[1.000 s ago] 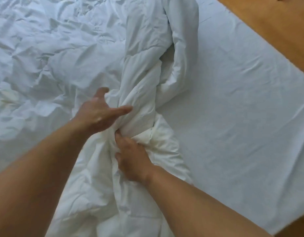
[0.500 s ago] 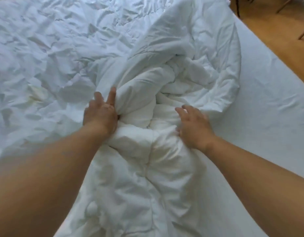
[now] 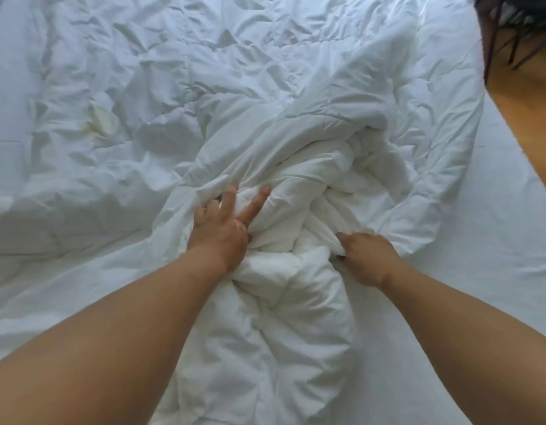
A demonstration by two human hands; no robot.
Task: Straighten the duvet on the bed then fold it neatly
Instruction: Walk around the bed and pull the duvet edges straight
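1. Fingers [image 3: 257, 201] of the left hand [image 3: 222, 233]: straight and splayed, pressing flat into a ridge of the duvet [image 3: 296, 167] and holding nothing. A second ago this hand was arched over a tightly twisted roll.
2. Fingers [image 3: 346, 240] of the right hand [image 3: 368, 259]: curled, pinching a fold on the right flank of the bunch. A second ago this hand gripped just below the left one. The two have since drawn apart.
3. Duvet: the tight twist has loosened into a wide, crumpled mound at mid-bed, between the hands. Its right lobe now lies farther over the bed sheet [image 3: 504, 271].
4. Reading: straightening appears under way. The knot is opened but not flattened, and folding has not yet begun.
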